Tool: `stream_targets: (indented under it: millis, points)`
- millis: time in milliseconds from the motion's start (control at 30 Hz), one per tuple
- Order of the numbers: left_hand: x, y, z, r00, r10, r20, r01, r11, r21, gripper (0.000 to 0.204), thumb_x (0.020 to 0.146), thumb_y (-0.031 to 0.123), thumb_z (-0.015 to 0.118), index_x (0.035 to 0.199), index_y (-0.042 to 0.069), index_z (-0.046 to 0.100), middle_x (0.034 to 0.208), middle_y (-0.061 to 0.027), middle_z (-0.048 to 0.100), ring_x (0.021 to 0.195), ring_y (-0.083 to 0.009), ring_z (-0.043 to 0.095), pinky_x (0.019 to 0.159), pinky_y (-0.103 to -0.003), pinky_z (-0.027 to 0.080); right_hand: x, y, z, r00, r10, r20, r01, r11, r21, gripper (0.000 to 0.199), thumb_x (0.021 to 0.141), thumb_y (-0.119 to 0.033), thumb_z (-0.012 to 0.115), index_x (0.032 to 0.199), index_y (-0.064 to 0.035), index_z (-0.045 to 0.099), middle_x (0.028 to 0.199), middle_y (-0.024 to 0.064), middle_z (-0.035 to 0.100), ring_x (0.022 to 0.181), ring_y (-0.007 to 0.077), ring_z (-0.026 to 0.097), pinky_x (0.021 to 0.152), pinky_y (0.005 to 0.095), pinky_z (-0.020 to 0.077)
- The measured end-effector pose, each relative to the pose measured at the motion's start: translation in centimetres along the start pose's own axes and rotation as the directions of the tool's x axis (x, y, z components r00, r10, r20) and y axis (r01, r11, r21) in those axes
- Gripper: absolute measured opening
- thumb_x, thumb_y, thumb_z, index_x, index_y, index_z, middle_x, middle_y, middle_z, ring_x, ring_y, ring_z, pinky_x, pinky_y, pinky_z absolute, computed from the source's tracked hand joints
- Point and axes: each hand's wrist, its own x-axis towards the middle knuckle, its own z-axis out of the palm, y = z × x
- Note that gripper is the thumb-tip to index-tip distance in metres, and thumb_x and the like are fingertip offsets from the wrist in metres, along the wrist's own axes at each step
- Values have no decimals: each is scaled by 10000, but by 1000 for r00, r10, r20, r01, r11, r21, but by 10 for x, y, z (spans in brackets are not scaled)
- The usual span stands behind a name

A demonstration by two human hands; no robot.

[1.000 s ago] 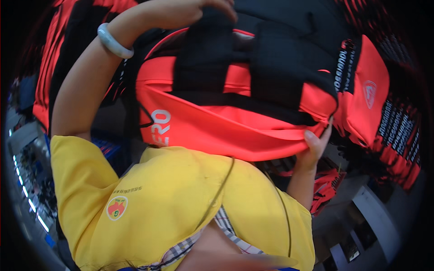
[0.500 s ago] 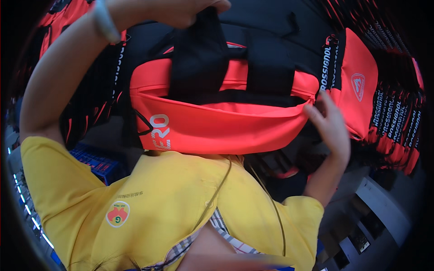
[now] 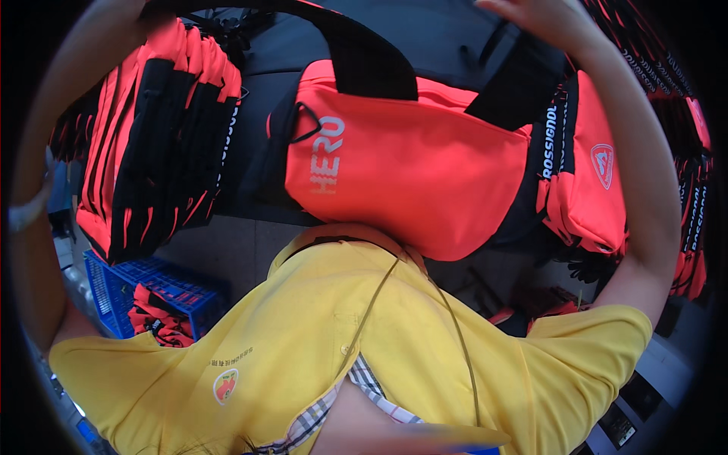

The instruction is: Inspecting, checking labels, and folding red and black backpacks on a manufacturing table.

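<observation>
A red-and-black bag (image 3: pixel 409 159) with white lettering lies in front of me, its front panel bulging toward my body. One wide black strap (image 3: pixel 371 64) stretches from the bag to the upper left, where my left hand (image 3: pixel 148 19) is closed on it, blurred and partly cut off. The other black strap (image 3: pixel 523 80) rises at the right and passes behind my right forearm. At the top edge, my right hand (image 3: pixel 523 11) has its visible fingers stretched out to the left; the rest of them lie outside the picture.
A stack of folded red-and-black bags (image 3: pixel 163 136) stands at the left. Beneath it, a blue plastic crate (image 3: pixel 106 296) holds red-and-black pieces. Another red bag (image 3: pixel 595 167) stands close on the right, with more stacked bags (image 3: pixel 690 220) beyond. The dark table surface (image 3: pixel 265 98) lies under the bag.
My hands have moved apart, drawing one strap far left. My right hand has left the bag's right zipper end and risen to the top. The gaping bag top has closed up, and the bag has turned.
</observation>
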Motion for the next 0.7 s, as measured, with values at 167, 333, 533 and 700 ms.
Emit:
stream_targets:
  millis: [167,333,533,700]
  points:
    - [-58,38,46,904,370,-212,-393,917,-74,229,845,61,621,1062,-4,588,1018,-180,620,949,-366,588,822,-407,473,-47,-14,-77,819,454,351,-240,827,-509,407,899,-423,559,700,-84,664,635,116,642,699,290,648,994,476,399]
    - [-119,87,52,988,121,97,-31,764,-644,577,799,-95,539,1358,16,441,1247,-225,562,1136,-361,558,977,-378,421,-124,-95,-77,694,535,483,-592,805,-40,495,684,-373,771,996,-21,618,722,145,589,684,327,587,625,394,458]
    - [-151,126,100,902,331,278,162,339,-927,539,775,3,577,1295,-36,441,1000,-97,526,955,-203,505,915,-284,389,-198,-213,8,124,138,983,-992,21,122,434,890,-357,634,1111,17,626,984,134,690,900,225,649,803,319,488]
    - [-130,170,133,946,44,323,325,-95,-941,511,879,165,548,1359,28,440,987,11,506,846,-76,440,763,-207,366,-216,-290,110,153,433,888,-638,-643,423,536,929,-404,585,1291,-15,514,1159,47,621,1060,138,567,917,286,439]
